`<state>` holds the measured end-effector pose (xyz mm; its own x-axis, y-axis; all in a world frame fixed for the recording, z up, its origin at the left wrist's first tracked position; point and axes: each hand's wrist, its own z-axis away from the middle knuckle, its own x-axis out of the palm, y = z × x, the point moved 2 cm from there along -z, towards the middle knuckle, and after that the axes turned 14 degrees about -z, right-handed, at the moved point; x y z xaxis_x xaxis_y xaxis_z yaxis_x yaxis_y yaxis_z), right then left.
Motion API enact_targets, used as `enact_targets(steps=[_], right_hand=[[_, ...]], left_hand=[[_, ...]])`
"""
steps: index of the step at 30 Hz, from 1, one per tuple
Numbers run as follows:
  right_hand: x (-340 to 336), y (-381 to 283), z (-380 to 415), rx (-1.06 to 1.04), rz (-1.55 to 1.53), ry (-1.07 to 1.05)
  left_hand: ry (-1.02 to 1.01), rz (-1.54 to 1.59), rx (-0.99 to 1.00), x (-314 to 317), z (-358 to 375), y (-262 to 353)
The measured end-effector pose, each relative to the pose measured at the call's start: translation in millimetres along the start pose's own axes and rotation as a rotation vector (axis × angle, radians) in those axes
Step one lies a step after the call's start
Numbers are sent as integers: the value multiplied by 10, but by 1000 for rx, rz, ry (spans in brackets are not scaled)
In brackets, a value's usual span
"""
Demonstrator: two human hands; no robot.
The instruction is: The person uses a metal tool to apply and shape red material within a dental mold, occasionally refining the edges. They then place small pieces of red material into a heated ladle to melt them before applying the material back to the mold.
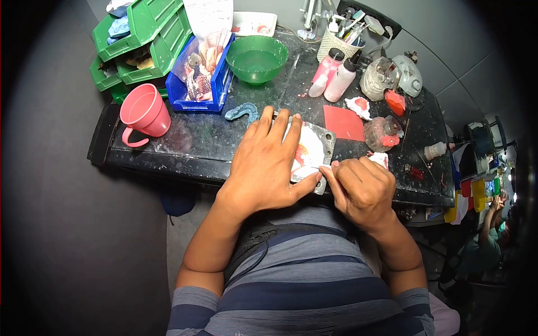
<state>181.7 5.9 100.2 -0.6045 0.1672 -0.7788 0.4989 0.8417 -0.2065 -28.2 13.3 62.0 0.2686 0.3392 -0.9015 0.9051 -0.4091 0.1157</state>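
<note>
A metal dental flask [329, 147] filled with white plaster [314, 140] lies at the front edge of the black bench. A reddish-pink patch [301, 155] shows in the plaster. Stretched flat across the flask's left side is my left hand [260, 162], fingers long and thumb near the lower edge, hiding much of it. My right hand [361, 187] is curled into a fist at the flask's lower right corner. A thin pale edge shows by its thumb, but what the fist grips is mostly hidden. Just beyond my left fingers rests a blue horseshoe-shaped piece [242, 112].
A pink mug [147, 115], blue bin [197, 105] and green bowl [256, 61] stand left and behind. Right of the flask are a red sheet [343, 122], bottles [341, 81], glass burners [381, 134] and a tool basket [330, 47]. Another person [485, 246] is far right.
</note>
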Motion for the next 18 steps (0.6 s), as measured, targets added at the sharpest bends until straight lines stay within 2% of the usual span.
enact_targets(steps=[18], right_hand=[[47,4,32,24,32,52]], left_hand=[[5,10,17,-18,-25,-5]])
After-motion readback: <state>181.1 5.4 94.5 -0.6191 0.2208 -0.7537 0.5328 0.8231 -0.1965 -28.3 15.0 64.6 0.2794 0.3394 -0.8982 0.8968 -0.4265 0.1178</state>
